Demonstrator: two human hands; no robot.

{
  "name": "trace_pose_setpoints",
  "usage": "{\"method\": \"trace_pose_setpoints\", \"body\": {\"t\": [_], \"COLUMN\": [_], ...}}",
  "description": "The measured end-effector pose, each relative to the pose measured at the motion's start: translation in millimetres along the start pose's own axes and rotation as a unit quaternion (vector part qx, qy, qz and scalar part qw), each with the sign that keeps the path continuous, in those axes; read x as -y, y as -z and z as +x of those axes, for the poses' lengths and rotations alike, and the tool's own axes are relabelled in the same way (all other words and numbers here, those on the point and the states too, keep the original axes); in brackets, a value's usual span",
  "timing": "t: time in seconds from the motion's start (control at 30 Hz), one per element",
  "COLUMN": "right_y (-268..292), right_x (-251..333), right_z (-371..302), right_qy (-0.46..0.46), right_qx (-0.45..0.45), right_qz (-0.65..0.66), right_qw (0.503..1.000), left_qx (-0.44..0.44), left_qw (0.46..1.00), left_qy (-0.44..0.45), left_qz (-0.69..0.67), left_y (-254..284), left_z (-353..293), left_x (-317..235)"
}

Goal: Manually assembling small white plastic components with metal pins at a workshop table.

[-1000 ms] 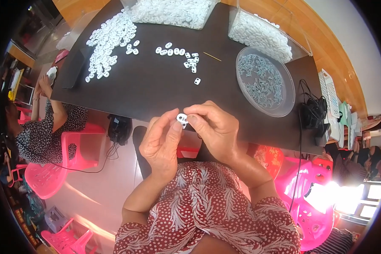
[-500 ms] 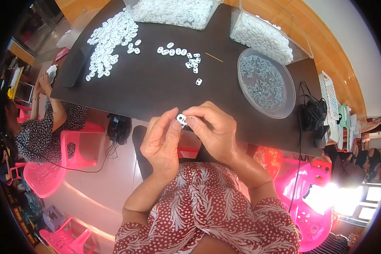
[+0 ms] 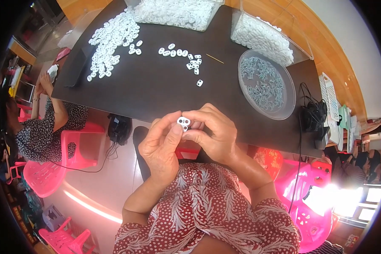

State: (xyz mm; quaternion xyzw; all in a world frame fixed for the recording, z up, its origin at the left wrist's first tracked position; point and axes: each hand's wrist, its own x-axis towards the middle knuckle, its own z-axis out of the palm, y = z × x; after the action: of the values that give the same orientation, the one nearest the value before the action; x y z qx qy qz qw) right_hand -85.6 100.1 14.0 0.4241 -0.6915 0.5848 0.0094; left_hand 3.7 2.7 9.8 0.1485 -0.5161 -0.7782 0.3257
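A white, rounded, 2-holed plastic piece (image 3: 183, 122) was held between the fingertips of both hands, near the front edge of a dark brown surface (image 3: 144, 89). Its left side was pinched by the closed grip of the left hand (image 3: 159, 149), while its right side was enclosed by the thumb and forefinger of the right hand (image 3: 215, 136), that grip also closed on it. Just below it, a smaller white holed part (image 3: 185, 126) was seen; whether the 2 were joined could not be told.

Beyond the hands, 6 white oval plastic pieces (image 3: 173, 53) were laid in a loose group, with small white squarish pieces (image 3: 193, 62) clustered to their right and 1 set apart, nearer the hands. A thin gold-coloured stick (image 3: 215, 59) was placed beside them. The left of the surface was covered by a heap of white oval pieces (image 3: 110, 44). At right, small grey-blue parts (image 3: 264, 80) were contained in a round clear plastic tub (image 3: 280, 114). A pink plastic chair (image 3: 46, 174) was occupied at left by a person in black-and-white patterned clothing (image 3: 74, 120).
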Motion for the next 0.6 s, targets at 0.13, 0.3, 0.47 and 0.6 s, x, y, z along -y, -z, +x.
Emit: {"method": "trace_pose_setpoints", "body": {"t": [0.13,0.3,0.47,0.6], "right_y": [-1,-1,-2,-2], "right_x": [2,3,5,6], "right_z": [0,-1,-3,-2], "right_qy": [0.016,0.047,0.031,0.039], "right_qx": [-0.013,-0.021,-0.026,-0.021], "right_qz": [-0.008,-0.028,-0.028,-0.052], "right_qw": [1.000,0.998,0.999,0.998], "left_qx": [0.011,0.018,0.031,0.045], "left_qw": [1.000,0.999,0.992,0.988], "left_qy": [-0.017,-0.043,-0.098,-0.106], "left_qz": [0.008,0.016,0.073,0.104], "left_y": [2,4,7,11], "left_z": [0,-2,0,2], "left_x": [3,7,12,14]}}
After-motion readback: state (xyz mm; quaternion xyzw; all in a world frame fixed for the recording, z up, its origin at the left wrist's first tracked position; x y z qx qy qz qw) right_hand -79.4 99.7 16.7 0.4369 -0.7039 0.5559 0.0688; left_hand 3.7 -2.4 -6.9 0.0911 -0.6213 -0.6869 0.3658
